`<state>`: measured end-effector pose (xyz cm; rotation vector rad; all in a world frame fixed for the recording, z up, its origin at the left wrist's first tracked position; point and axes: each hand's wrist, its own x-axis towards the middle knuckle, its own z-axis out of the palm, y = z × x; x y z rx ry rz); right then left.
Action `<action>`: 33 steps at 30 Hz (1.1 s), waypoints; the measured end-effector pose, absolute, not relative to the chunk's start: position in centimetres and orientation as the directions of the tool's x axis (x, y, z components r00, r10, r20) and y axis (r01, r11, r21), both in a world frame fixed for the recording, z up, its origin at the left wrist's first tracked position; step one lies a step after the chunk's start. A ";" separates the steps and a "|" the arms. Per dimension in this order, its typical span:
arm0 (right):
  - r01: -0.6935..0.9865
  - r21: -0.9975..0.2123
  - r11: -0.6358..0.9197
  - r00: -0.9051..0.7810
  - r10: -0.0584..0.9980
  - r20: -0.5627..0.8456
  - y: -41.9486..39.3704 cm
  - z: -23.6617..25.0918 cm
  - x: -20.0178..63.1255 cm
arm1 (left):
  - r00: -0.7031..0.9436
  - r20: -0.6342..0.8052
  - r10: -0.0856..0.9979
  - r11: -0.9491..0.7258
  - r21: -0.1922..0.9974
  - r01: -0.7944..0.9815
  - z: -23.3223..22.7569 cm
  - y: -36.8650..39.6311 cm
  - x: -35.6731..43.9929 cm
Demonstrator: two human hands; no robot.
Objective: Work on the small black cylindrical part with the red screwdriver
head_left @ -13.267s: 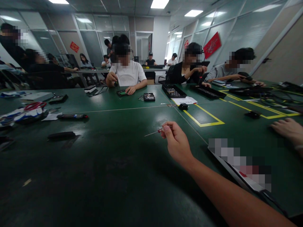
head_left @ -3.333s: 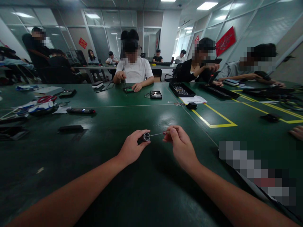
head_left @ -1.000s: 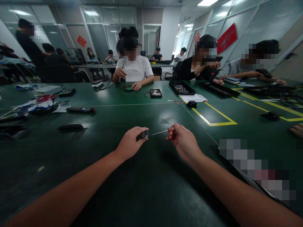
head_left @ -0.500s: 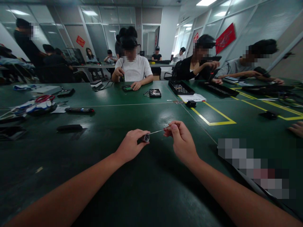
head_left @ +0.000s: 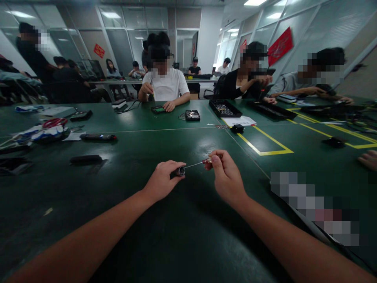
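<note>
My left hand (head_left: 161, 180) is closed around a small dark cylinder (head_left: 180, 171), whose round, hollow-looking end faces right. Most of the cylinder's body is hidden by my fingers. In my right hand (head_left: 226, 173) is a thin screwdriver (head_left: 207, 160) with a reddish handle, gripped between thumb and fingers. Its slim metal shaft slants left and down to the rim of the cylinder's end. Whether the tip touches or enters the cylinder I cannot tell. Both hands are held over the green table (head_left: 176, 243).
On the left lie a dark elongated tool (head_left: 98, 137), a black case (head_left: 86, 159) and gloves (head_left: 48, 133). Black trays (head_left: 225, 109) and a hard drive (head_left: 192, 115) stand farther back. A person in white (head_left: 165, 86) works opposite. Another person's hand (head_left: 368, 159) rests at right.
The screwdriver's handle shows a little more clearly in my right hand. Both hands stay almost in place, with the shaft still at the cylinder's end.
</note>
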<state>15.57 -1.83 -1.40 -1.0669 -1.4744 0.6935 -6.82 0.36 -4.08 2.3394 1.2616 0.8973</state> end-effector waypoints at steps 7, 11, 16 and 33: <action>0.275 -0.862 0.425 0.009 0.896 0.444 -1.9 -1.4 15.6 | 0.391 0.370 0.843 -0.538 0.554 0.635 -4.3 0.6 -7.0; 0.296 -0.867 0.401 0.014 0.906 0.424 -1.8 -1.4 15.5 | 0.364 0.364 0.857 -0.514 0.566 0.644 -4.4 0.7 -7.2; 0.311 -0.874 0.374 0.046 0.913 0.406 -1.7 -1.3 15.6 | 0.359 0.354 0.864 -0.504 0.573 0.646 -4.3 0.6 -7.2; 0.256 -0.868 0.424 0.161 0.867 0.471 -1.7 -0.6 16.2 | 0.378 0.308 0.873 -0.487 0.560 0.670 -2.8 -0.2 -6.9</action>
